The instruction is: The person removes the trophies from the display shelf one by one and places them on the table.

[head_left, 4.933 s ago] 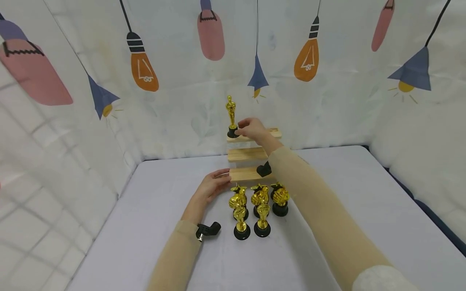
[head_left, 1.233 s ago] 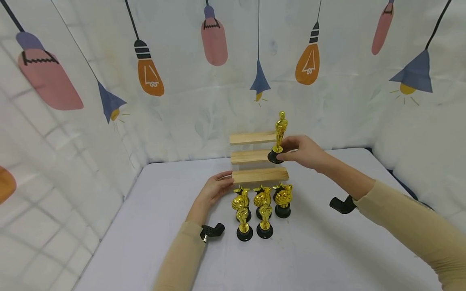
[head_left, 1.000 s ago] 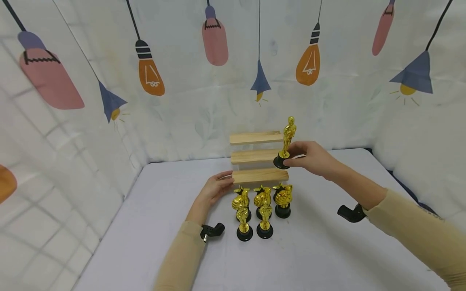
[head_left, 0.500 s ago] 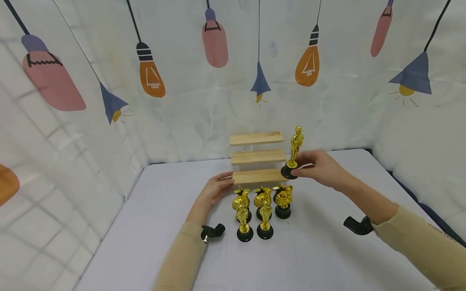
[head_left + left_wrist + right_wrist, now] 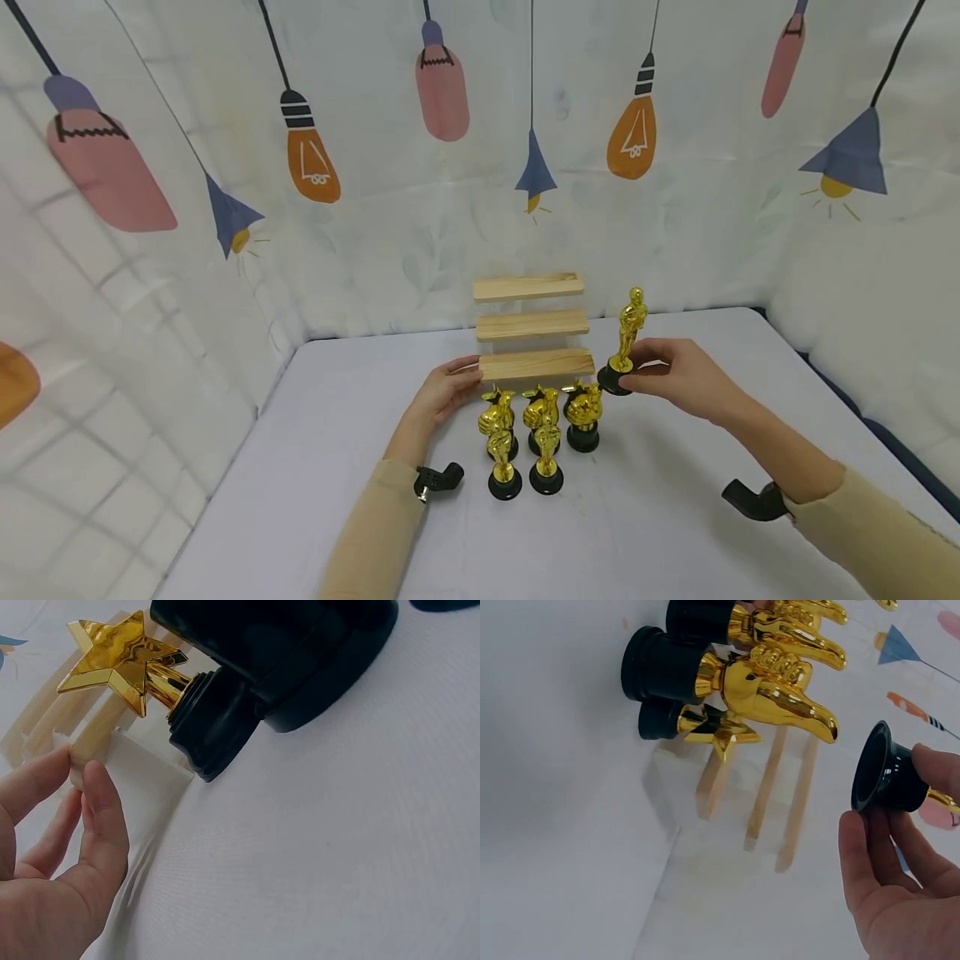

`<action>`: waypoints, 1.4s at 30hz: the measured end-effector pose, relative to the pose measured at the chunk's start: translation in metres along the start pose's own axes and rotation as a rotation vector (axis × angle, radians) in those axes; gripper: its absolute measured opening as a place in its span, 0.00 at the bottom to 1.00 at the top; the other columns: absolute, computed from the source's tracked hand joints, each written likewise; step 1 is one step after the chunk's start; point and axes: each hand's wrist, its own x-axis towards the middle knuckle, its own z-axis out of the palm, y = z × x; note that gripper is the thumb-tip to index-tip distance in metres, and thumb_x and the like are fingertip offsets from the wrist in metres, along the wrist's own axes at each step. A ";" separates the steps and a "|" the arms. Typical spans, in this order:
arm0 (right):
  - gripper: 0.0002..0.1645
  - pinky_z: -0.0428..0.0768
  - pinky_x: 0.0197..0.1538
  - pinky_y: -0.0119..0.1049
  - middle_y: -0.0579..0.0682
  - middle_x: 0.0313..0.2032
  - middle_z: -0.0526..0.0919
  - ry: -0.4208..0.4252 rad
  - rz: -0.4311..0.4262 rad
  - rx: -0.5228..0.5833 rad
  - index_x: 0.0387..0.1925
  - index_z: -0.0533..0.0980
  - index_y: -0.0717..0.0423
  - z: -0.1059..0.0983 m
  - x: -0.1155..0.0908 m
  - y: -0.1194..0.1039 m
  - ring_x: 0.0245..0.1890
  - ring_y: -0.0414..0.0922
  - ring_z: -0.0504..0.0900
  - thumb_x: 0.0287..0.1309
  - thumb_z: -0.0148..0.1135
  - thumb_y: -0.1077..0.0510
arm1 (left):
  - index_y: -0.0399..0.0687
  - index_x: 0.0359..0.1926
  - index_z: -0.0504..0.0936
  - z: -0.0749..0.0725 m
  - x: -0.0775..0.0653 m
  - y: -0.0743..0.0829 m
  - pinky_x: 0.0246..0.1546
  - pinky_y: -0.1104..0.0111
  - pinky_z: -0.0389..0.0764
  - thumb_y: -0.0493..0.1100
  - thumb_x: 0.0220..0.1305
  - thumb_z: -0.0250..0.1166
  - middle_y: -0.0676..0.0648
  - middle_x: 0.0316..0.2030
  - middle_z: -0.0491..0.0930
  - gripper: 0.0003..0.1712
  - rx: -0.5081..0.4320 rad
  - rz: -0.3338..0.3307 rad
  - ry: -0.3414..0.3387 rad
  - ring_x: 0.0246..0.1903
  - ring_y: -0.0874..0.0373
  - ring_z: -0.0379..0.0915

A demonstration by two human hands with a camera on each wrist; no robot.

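Observation:
My right hand pinches the black base of a gold figure trophy, held up just right of the lowest wooden step. The right wrist view shows the hollow underside of that base, with thumb and fingers on either side. My left hand grips the left end of the lowest step of a three-tier wooden rack. In the left wrist view, thumb and fingertip meet at the wood's end. Before the rack stand thumbs-up trophies, star trophies and two smaller figure trophies, all on black bases.
A white cloth covers the table. Behind the rack hangs a white curtain printed with lamps and bulbs. Each wrist wears a black camera mount, such as the left one.
My right hand has taken the figure trophy off the left of the top step and carried it right and down, past the rack's right end. The left hand stays at the lowest step.

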 end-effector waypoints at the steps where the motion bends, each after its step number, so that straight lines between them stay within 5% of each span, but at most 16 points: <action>1: 0.24 0.83 0.50 0.38 0.55 0.48 0.84 0.003 0.009 -0.001 0.55 0.79 0.63 0.000 -0.003 0.002 0.48 0.48 0.87 0.64 0.73 0.53 | 0.34 0.68 0.74 0.000 0.000 0.000 0.47 0.66 0.83 0.31 0.69 0.66 0.36 0.58 0.78 0.28 -0.002 0.000 -0.001 0.46 0.56 0.81; 21: 0.21 0.85 0.47 0.37 0.58 0.48 0.82 -0.050 0.050 0.100 0.51 0.78 0.65 0.028 -0.031 0.044 0.47 0.49 0.86 0.63 0.73 0.57 | 0.34 0.69 0.73 -0.002 0.002 0.001 0.48 0.66 0.83 0.30 0.69 0.66 0.36 0.59 0.77 0.28 -0.004 -0.004 0.000 0.45 0.56 0.82; 42: 0.22 0.85 0.47 0.37 0.49 0.42 0.83 -0.139 0.081 -0.057 0.46 0.80 0.61 0.079 -0.025 0.063 0.43 0.46 0.84 0.52 0.80 0.56 | 0.34 0.70 0.72 -0.002 0.003 0.000 0.46 0.68 0.84 0.31 0.70 0.66 0.35 0.60 0.75 0.29 -0.005 -0.015 -0.008 0.46 0.56 0.81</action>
